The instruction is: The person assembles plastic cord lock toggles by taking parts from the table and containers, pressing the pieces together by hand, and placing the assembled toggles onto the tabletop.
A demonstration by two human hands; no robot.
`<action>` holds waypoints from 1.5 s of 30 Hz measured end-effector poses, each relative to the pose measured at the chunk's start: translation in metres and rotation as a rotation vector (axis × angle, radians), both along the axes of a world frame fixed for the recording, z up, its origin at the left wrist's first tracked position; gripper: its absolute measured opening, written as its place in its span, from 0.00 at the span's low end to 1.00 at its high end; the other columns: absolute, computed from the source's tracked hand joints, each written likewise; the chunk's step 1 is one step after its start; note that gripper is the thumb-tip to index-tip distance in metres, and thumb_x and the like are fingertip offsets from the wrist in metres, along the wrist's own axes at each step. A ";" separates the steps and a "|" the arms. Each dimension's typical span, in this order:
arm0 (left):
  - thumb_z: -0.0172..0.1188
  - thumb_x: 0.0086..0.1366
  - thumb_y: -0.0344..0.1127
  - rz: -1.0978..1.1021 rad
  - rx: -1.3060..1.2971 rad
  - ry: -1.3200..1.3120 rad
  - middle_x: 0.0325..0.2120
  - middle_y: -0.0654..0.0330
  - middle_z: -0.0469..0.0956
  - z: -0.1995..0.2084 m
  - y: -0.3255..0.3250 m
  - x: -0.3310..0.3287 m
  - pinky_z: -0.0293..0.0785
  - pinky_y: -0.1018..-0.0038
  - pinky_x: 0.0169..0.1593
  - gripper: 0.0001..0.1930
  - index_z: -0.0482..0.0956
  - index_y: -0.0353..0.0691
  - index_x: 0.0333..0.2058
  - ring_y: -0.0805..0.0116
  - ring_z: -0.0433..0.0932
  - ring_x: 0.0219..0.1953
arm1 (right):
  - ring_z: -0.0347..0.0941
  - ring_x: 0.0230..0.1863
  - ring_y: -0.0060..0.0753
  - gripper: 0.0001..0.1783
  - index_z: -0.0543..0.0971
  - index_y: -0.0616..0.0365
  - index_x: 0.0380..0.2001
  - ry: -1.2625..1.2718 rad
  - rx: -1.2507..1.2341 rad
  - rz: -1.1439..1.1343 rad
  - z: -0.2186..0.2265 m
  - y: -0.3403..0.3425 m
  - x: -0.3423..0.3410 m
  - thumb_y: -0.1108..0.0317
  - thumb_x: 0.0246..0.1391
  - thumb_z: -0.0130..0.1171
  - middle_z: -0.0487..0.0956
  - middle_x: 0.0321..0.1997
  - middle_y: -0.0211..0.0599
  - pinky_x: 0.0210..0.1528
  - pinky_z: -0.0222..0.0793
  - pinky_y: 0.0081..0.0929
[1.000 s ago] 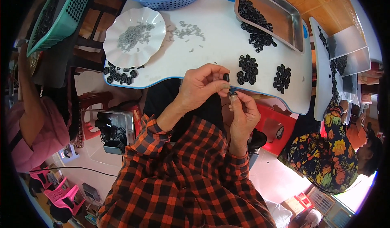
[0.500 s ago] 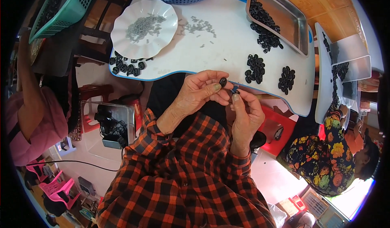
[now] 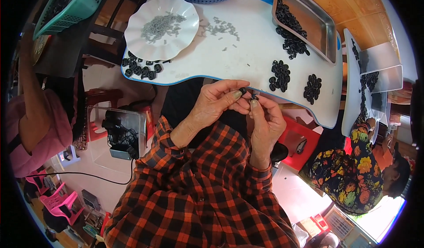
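left hand (image 3: 213, 101) pinches a black piece (image 3: 243, 90), right hand (image 3: 267, 122) a dark piece (image 3: 254, 97); tabletop mark (image 3: 332, 91) looks unreadable.

Dressed in a loose, long-sleeved shirt (image 3: 198, 217), checked all over in orange-red and black, with the dark bands crossing to make rows of small squares. Dotted down the middle of the front with small, round buttons (image 3: 201, 199). Softly creased across the belly and chest, with full, roomy folds. Covered on both arms by the same checked cloth: a wide left sleeve (image 3: 154, 153) and a right sleeve (image 3: 259, 177), each ending short of the wrist. Bare from there to the fingertips on left hand (image 3: 214, 101) and right hand (image 3: 268, 120). Clad below in plain, very dark trousers (image 3: 182, 101).
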State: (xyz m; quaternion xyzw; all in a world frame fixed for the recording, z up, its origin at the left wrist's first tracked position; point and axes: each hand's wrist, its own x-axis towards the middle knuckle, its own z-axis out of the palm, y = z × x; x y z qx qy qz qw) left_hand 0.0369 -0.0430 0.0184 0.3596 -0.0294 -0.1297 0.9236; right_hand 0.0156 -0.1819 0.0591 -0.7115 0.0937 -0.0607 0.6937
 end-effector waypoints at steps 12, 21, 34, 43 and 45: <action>0.52 0.66 0.31 0.022 0.159 -0.018 0.29 0.56 0.78 -0.010 0.004 -0.001 0.80 0.75 0.29 0.12 0.73 0.28 0.44 0.72 0.78 0.25 | 0.69 0.31 0.12 0.06 0.77 0.64 0.35 -0.003 0.040 0.036 -0.004 0.002 -0.001 0.78 0.52 0.59 0.77 0.30 0.25 0.35 0.65 0.10; 0.53 0.66 0.30 0.121 0.089 0.050 0.29 0.55 0.77 -0.009 0.001 -0.001 0.81 0.77 0.30 0.10 0.74 0.27 0.40 0.71 0.80 0.27 | 0.69 0.30 0.12 0.06 0.77 0.64 0.34 0.018 0.061 0.046 -0.007 0.010 0.001 0.78 0.51 0.59 0.77 0.30 0.27 0.33 0.65 0.10; 0.57 0.58 0.19 0.066 0.110 0.026 0.38 0.50 0.77 0.001 0.007 -0.003 0.80 0.70 0.46 0.18 0.71 0.27 0.49 0.64 0.80 0.38 | 0.70 0.31 0.12 0.05 0.77 0.64 0.33 0.049 0.043 -0.002 -0.007 0.007 0.002 0.79 0.51 0.59 0.77 0.30 0.26 0.34 0.65 0.10; 0.58 0.58 0.21 0.070 0.195 -0.024 0.31 0.56 0.79 -0.006 0.009 -0.005 0.79 0.76 0.36 0.18 0.72 0.28 0.49 0.72 0.78 0.30 | 0.71 0.30 0.12 0.05 0.77 0.65 0.33 0.051 0.077 0.030 -0.003 0.011 0.002 0.79 0.51 0.59 0.78 0.30 0.28 0.33 0.67 0.10; 0.58 0.59 0.21 0.062 0.196 -0.022 0.31 0.56 0.79 -0.005 0.010 -0.004 0.79 0.76 0.37 0.18 0.72 0.28 0.49 0.72 0.78 0.30 | 0.71 0.31 0.13 0.05 0.77 0.65 0.33 0.064 0.064 0.020 -0.005 0.011 0.002 0.79 0.51 0.59 0.79 0.31 0.29 0.34 0.67 0.10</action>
